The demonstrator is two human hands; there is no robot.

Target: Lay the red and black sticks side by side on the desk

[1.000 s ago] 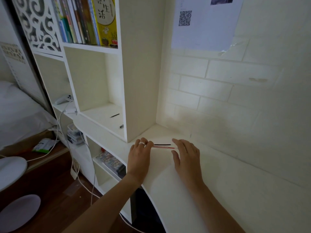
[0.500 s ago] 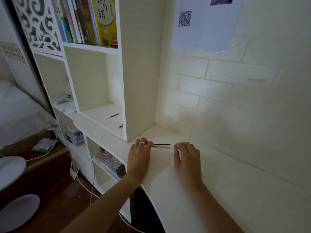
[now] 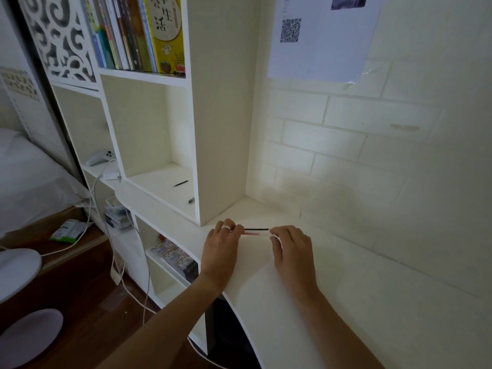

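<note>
- Where the right hand (image 3: 291, 247) lay flat on the desk (image 3: 346, 302) 1 second ago, fingers stretched past the sticks' end, its fingers are now curled in, and the fingertips (image 3: 274, 233) close on the right-hand end of the 2 thin sticks.
- The left hand (image 3: 222, 242) has hardly shifted in that second: it rests palm down on the desk by the foot of the bookshelf (image 3: 223, 129), a ring (image 3: 225, 227) on 1 finger, its fingertips lying over the sticks' left end (whether they pinch or merely press down, I cannot tell).
- The black stick (image 3: 257, 229) and the red stick (image 3: 253, 233) lie side by side between the 2 hands, touching or nearly so, level along the desk near the corner where the shelf meets the tiled wall (image 3: 346, 145); they sit where they sat before.
- Judging from this, the change is a change of grip rather than of place: the right hand has gone from resting beside the pair to taking hold of it, so both ends are now under the hands' control and the pair looks ready to be squared up or lifted together.
- Nothing else has altered: a pen (image 3: 180, 183) lies in the open shelf compartment, books (image 3: 138, 33) stand above it, and a sheet with a QR code (image 3: 319, 49) is stuck on the wall.
</note>
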